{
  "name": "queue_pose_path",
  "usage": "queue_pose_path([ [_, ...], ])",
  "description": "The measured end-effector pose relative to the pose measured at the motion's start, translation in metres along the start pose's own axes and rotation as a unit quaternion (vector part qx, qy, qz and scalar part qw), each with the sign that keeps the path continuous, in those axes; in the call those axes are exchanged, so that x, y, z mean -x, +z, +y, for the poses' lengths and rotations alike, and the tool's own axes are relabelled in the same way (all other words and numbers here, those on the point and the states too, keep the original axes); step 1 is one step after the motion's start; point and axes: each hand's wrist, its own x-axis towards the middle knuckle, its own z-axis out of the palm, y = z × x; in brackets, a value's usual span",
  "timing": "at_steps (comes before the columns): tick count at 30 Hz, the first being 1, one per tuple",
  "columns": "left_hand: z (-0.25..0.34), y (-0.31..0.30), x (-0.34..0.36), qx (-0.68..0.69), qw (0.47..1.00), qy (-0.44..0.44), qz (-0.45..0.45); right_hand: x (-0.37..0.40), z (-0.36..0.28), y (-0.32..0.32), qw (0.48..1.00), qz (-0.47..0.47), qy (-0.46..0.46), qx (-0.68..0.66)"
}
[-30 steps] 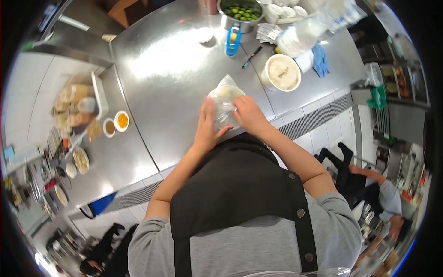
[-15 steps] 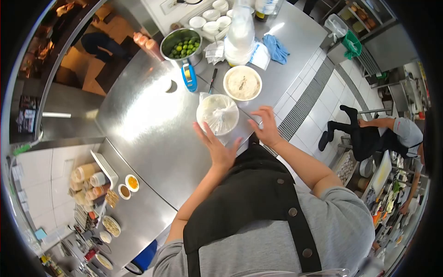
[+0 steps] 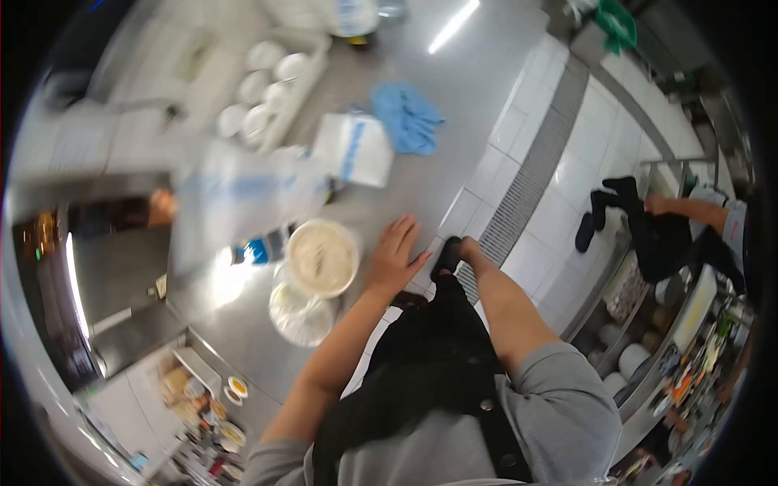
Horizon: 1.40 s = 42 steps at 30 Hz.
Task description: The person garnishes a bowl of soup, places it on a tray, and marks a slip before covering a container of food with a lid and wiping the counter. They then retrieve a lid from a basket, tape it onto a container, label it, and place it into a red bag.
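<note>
My left hand is open, its fingers stretched out over the edge of the steel table, just right of a white tub of pale, flour-like powder. It appears to hold nothing. Below that tub stands a round container wrapped in a clear plastic bag, near my left forearm. My right hand hangs low beyond the table, beside a black shoe; its fingers are too foreshortened to make out.
A blue cloth and a white packet with blue print lie farther up the table. A tray holds several white cups. Blurred clear plastic is at left. A floor drain runs alongside; a co-worker is at right.
The view has turned and shifted. My left hand has left the bagged container and moved to the table's edge. My right hand has dropped down beside my body.
</note>
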Motion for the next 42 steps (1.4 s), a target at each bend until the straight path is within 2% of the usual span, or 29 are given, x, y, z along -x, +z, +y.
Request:
queue_pose_path([
  [2,0.005,-0.002,-0.018,-0.025,0.999,-0.014,-0.039,-0.031,0.001,0.028,0.995,0.032,-0.095,-0.029],
  [3,0.008,-0.002,-0.020,-0.030,0.998,-0.032,-0.054,-0.043,-0.011,0.034,0.995,0.025,0.011,-0.094],
  [4,0.009,-0.001,-0.020,-0.048,0.996,-0.039,-0.067,-0.049,-0.020,0.039,0.971,0.030,0.082,-0.224],
  [6,0.006,0.003,-0.018,-0.075,0.993,-0.044,-0.080,-0.101,-0.011,0.086,0.965,0.055,0.116,-0.228],
  [7,0.004,0.005,-0.015,-0.087,0.992,-0.042,-0.083,-0.114,-0.017,0.092,0.946,0.054,0.168,-0.273],
  [10,-0.001,0.005,-0.001,-0.118,0.988,-0.051,-0.088,-0.179,-0.041,0.148,0.826,0.016,0.267,-0.495],
  [15,-0.004,0.002,0.013,-0.170,0.980,-0.031,-0.095,-0.287,-0.088,0.217,0.547,-0.055,0.285,-0.785],
  [16,-0.005,0.000,0.015,-0.185,0.978,-0.025,-0.098,-0.288,-0.099,0.207,0.510,-0.057,0.291,-0.807],
  [18,-0.007,-0.004,0.018,-0.193,0.975,-0.021,-0.107,-0.256,-0.109,0.163,0.493,-0.051,0.301,-0.815],
  [20,-0.007,-0.003,0.017,-0.187,0.977,-0.008,-0.102,-0.222,-0.107,0.112,0.521,-0.048,0.309,-0.794],
  [21,-0.007,-0.003,0.016,-0.188,0.977,-0.009,-0.103,-0.228,-0.103,0.119,0.562,-0.054,0.341,-0.752],
  [24,-0.006,-0.002,0.017,-0.189,0.977,-0.011,-0.096,-0.238,-0.078,0.145,0.572,-0.073,0.330,-0.747],
  [25,-0.007,0.000,0.017,-0.187,0.978,-0.012,-0.090,-0.235,-0.077,0.141,0.608,-0.014,0.394,-0.689],
  [28,-0.006,0.004,0.015,-0.178,0.980,-0.019,-0.081,-0.194,-0.057,0.098,0.614,0.072,0.393,-0.680],
  [29,-0.005,0.004,0.014,-0.175,0.981,-0.023,-0.079,-0.201,-0.043,0.115,0.629,0.108,0.431,-0.638],
  [32,-0.005,0.001,0.014,-0.182,0.978,-0.026,-0.100,-0.198,-0.010,0.135,0.570,0.237,0.454,-0.642],
  [33,-0.005,0.002,0.013,-0.179,0.979,-0.025,-0.099,-0.184,-0.020,0.094,0.618,0.265,0.559,-0.485],
  [35,-0.005,0.004,0.010,-0.175,0.979,-0.024,-0.097,-0.164,-0.023,0.069,0.723,0.414,0.385,-0.397],
  [36,-0.004,0.004,0.010,-0.173,0.980,-0.026,-0.099,-0.158,-0.027,0.059,0.756,0.478,0.286,-0.344],
  [37,-0.004,0.003,0.010,-0.172,0.980,-0.026,-0.099,-0.155,-0.036,0.048,0.767,0.502,0.174,-0.359],
  [40,-0.003,0.004,0.009,-0.175,0.979,-0.030,-0.100,-0.191,-0.038,0.093,0.784,0.260,0.111,-0.552],
  [42,-0.003,0.005,0.010,-0.173,0.980,-0.036,-0.093,-0.210,-0.047,0.112,0.810,0.244,0.212,-0.490],
])
